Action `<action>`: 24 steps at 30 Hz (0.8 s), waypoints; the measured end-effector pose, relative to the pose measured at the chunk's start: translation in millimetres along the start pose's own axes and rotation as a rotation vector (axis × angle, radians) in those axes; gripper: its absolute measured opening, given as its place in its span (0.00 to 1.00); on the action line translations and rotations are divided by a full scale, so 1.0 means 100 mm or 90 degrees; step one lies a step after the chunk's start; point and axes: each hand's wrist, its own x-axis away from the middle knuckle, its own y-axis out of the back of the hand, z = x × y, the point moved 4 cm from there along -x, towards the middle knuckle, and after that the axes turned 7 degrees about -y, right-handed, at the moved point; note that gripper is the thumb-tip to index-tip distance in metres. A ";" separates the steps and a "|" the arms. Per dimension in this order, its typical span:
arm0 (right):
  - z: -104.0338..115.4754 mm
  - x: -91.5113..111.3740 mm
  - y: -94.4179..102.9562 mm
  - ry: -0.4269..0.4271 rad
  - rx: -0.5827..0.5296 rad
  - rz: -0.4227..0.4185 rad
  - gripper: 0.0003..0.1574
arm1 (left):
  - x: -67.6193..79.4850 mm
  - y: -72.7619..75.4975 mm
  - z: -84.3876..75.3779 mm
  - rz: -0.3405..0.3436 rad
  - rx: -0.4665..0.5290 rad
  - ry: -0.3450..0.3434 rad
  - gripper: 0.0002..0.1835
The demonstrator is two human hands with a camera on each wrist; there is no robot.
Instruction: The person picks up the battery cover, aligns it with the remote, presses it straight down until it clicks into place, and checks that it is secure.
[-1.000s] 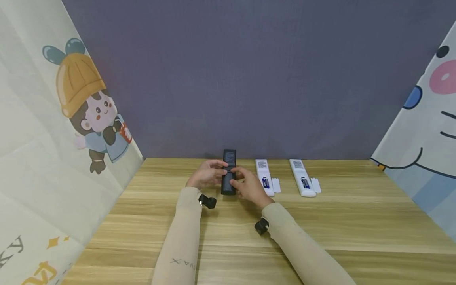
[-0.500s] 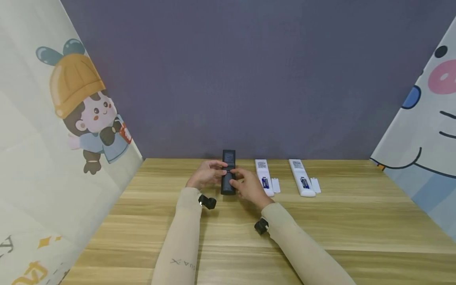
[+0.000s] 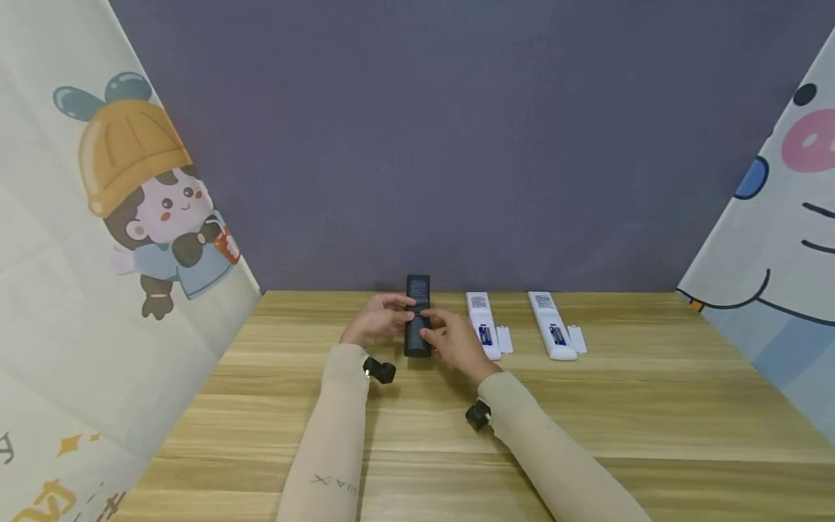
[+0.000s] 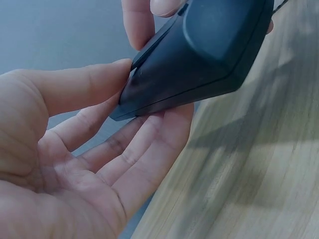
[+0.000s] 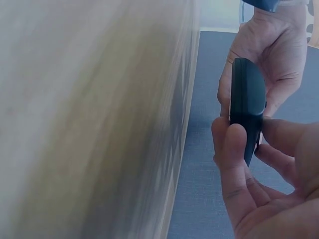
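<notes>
A black remote control (image 3: pixel 417 344) is held above the table between both hands, its back with a printed label facing up. My left hand (image 3: pixel 378 319) grips its left side; in the left wrist view the thumb lies on the back of the remote (image 4: pixel 199 64) and the other fingers support it from below. From the right side my right hand (image 3: pixel 459 344) grips it, thumb on the lower back and index finger near the middle seam. In the right wrist view the right fingers (image 5: pixel 234 144) wrap the underside. A thin raised edge shows along the back near the left thumb.
Two white remotes (image 3: pixel 481 312) (image 3: pixel 546 312) lie back up on the wooden table (image 3: pixel 417 449), blue batteries showing in their compartments. A loose white cover (image 3: pixel 505 339) lies beside one, another cover (image 3: pixel 577 339) beside the other. A dark wall (image 3: pixel 417 145) rises behind the table.
The head view has shifted slightly. Both hands keep nearly the same hold on the black remote control, and the white remotes stay in place.
</notes>
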 end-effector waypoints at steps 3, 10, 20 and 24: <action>0.00 0.00 0.00 0.002 0.005 -0.001 0.26 | 0.00 0.00 0.00 0.001 0.000 0.003 0.20; -0.01 -0.01 -0.01 0.009 0.032 -0.001 0.26 | 0.01 0.01 0.02 -0.009 -0.013 -0.001 0.20; 0.01 0.00 -0.01 0.006 0.048 0.005 0.27 | 0.02 0.01 0.00 -0.014 -0.025 -0.005 0.19; 0.00 -0.01 -0.01 0.006 0.055 0.003 0.27 | 0.01 0.01 0.01 -0.014 -0.021 -0.003 0.19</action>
